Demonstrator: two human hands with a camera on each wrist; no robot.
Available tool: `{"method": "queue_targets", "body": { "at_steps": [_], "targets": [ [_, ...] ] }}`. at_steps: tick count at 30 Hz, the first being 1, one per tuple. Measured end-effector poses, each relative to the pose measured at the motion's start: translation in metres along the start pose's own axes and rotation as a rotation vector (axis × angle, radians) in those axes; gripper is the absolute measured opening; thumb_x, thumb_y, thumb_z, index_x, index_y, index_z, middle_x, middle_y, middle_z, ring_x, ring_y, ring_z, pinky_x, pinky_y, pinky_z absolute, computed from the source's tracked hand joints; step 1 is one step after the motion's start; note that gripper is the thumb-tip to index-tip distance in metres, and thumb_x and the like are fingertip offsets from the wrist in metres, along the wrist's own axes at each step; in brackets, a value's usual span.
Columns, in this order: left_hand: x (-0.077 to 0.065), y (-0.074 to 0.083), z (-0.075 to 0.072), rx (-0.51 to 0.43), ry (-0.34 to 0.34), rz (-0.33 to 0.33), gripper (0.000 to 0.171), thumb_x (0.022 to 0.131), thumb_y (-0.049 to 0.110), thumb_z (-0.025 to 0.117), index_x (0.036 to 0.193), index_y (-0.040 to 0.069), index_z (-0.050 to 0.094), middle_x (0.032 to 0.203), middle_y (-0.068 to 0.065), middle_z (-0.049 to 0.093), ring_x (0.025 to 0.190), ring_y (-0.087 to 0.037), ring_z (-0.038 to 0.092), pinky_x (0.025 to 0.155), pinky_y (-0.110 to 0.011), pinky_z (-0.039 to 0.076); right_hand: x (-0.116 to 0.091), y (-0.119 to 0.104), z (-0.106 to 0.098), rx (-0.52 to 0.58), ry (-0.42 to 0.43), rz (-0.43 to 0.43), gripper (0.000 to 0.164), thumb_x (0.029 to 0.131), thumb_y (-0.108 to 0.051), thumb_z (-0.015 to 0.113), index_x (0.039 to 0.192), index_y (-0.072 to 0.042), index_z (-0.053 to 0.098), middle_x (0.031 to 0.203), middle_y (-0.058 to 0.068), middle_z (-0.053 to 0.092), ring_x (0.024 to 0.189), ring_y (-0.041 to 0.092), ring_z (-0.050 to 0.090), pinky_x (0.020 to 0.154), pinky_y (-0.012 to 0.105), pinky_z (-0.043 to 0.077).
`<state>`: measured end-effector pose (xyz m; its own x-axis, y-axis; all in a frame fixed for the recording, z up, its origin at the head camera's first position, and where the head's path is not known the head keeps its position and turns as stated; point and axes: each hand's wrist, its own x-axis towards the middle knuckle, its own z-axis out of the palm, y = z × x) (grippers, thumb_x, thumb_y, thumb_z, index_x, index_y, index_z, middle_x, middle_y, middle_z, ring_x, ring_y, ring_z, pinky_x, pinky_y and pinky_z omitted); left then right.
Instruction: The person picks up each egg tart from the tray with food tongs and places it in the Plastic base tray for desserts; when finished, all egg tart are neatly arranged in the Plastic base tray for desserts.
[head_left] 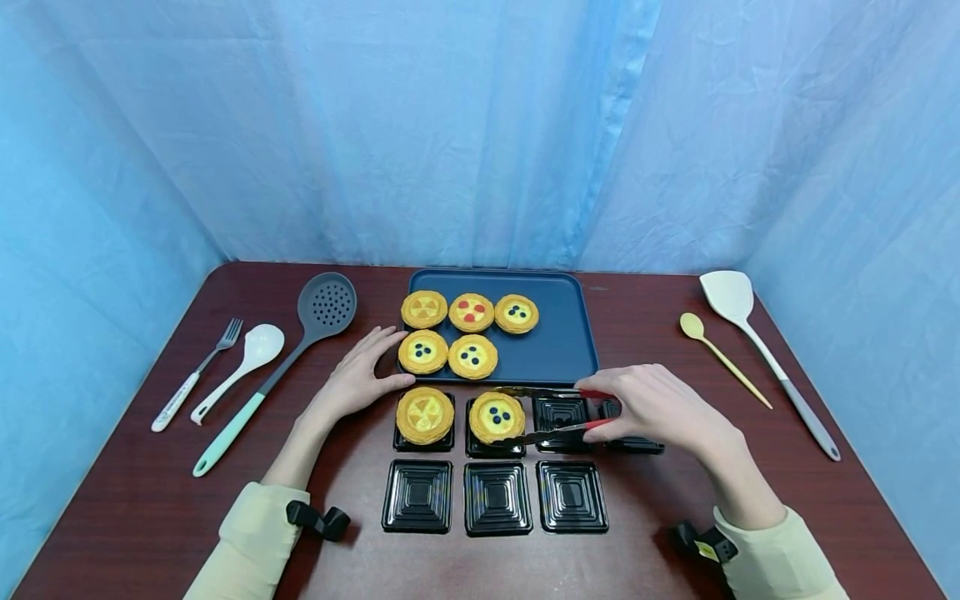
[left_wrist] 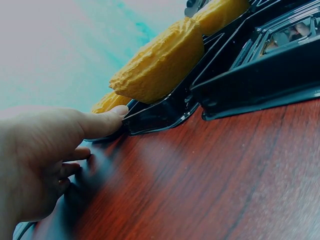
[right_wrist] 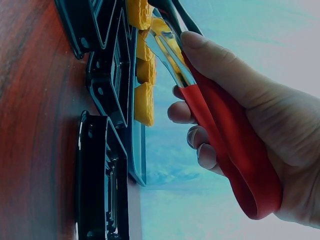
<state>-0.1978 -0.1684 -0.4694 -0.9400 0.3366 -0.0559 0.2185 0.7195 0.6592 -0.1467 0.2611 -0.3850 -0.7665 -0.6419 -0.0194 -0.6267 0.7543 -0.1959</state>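
Note:
My right hand grips red-handled metal tongs. In the head view their two arms straddle a blueberry-topped tart, which sits over the second black square container of the nearer-to-tray row. My left hand lies by the left edge of the blue tray, fingers extended along its corner. Its thumb reaches the front left corner, close to a tart with yellow wedges in the first black container. Several tarts stand on the tray's left half, including one with red pieces.
A front row holds three black containers; two more lie under and beside the tongs. At left are a fork, white spoon and slotted skimmer. A yellow spoon and white spatula lie right.

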Motion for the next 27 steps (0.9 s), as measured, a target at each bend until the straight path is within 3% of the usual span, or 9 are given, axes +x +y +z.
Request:
{"method": "queue_targets", "body": {
  "at_steps": [7,18,24,27],
  "targets": [
    [0.000,0.000,0.000,0.004,-0.002,-0.003,0.079,0.094,0.040,0.074,0.160,0.017,0.038,0.170,-0.016,0.028,0.161,-0.038,0.014,0.125,-0.069,0.019,0.000,0.000,0.000,-0.003,-0.001,0.004,0.049,0.079,-0.052,0.085,0.116,-0.021,0.076,0.091,-0.013,0.071,0.070,-0.002,0.054,0.060,0.020,0.044],
    [0.001,0.001,0.000,0.014,-0.002,-0.003,0.079,0.094,0.041,0.074,0.161,0.017,0.038,0.170,-0.016,0.029,0.161,-0.038,0.014,0.125,-0.069,0.019,-0.003,0.000,-0.010,-0.003,0.024,0.045,0.062,0.076,-0.056,0.086,0.124,-0.018,0.075,0.112,-0.006,0.076,0.085,0.007,0.070,0.071,0.030,0.056],
    [0.000,0.002,-0.001,0.014,0.002,0.005,0.079,0.094,0.041,0.074,0.160,0.016,0.038,0.170,-0.016,0.029,0.161,-0.039,0.014,0.125,-0.069,0.019,-0.003,0.014,-0.024,0.047,0.116,0.134,0.070,0.077,-0.060,0.084,0.130,-0.018,0.071,0.115,-0.003,0.077,0.091,0.010,0.071,0.078,0.037,0.058],
    [-0.002,0.002,0.000,0.008,0.006,0.003,0.079,0.094,0.040,0.074,0.160,0.016,0.038,0.170,-0.016,0.029,0.161,-0.039,0.015,0.125,-0.069,0.019,0.006,0.025,-0.027,0.084,0.152,0.207,0.065,0.078,-0.062,0.083,0.128,-0.022,0.071,0.106,-0.005,0.077,0.084,0.012,0.068,0.072,0.035,0.055]
  ]
}}
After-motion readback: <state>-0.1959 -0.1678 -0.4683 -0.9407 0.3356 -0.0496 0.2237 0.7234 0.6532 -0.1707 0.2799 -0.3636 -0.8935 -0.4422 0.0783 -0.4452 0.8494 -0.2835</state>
